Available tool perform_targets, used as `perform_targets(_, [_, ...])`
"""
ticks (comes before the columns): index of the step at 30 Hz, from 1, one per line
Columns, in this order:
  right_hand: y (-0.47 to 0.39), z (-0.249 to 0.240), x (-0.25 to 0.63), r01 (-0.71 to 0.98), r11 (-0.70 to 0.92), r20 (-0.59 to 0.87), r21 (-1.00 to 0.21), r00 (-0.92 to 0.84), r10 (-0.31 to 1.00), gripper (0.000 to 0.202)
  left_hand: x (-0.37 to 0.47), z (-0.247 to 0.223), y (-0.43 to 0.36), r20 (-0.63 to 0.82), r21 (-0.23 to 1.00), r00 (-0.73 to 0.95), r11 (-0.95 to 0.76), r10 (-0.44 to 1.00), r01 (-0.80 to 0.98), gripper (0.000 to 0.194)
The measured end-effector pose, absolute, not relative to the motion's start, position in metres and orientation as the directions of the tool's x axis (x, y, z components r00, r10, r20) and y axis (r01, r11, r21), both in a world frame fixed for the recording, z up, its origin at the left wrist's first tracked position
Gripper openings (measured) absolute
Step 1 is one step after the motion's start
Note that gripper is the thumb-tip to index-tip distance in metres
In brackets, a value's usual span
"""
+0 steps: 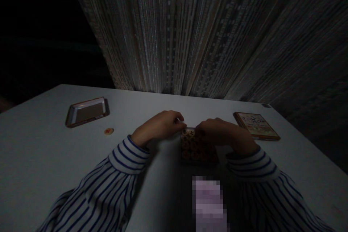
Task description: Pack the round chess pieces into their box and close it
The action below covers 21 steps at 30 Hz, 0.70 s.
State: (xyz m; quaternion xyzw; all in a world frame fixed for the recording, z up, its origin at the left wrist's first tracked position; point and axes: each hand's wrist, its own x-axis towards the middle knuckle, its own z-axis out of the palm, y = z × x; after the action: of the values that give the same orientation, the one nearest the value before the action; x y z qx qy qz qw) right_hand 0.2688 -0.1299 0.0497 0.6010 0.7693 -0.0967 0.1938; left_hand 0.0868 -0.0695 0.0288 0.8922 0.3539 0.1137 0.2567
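A small box filled with rows of round xiangqi pieces lies on the white table in front of me, dim in shadow. At its upper left corner is my left hand, its fingers curled and pressed together; whether they pinch anything is too small to tell. My right hand reaches over the upper right part of the box, with its fingers bent down and mostly hidden behind the back of the hand. Further left, a single round piece with a red mark rests on the table.
An open, shallow tray-like lid sits at the left of the white table. A flat box with a printed picture lies at the right. Behind the table hangs a striped curtain. A pixelated pink patch covers the near middle.
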Motion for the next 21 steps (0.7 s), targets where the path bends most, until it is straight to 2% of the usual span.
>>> perform_targets(21, [-0.1307, 0.0498, 0.2699, 0.959, 0.272, -0.397, 0.077, -0.221, 0.891, 0.029, 0.0858, 0.03, -0.0695, 0.012, 0.531, 0.726, -0.62, 0.687, 0.578, 0.034])
